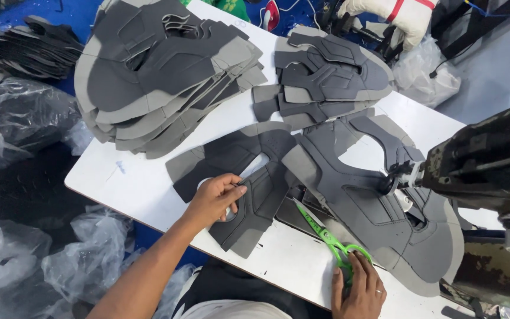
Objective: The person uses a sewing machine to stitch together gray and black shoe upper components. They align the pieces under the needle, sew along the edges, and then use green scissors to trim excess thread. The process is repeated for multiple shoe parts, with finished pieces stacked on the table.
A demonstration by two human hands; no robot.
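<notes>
My left hand (215,199) pinches the edge of a grey and dark grey shoe upper piece (249,177) lying flat on the white table (143,189). My right hand (358,289) holds green-handled scissors (326,236), their blades lying on the table and pointing toward that piece. A second shoe upper piece (379,207) lies to the right, under the head of a sewing machine (485,165).
A tall stack of cut grey uppers (160,71) sits at the table's back left, a smaller stack (326,74) at the back middle. Crumpled plastic bags (25,118) lie on the floor to the left. A white-gloved hand (394,15) shows at the top.
</notes>
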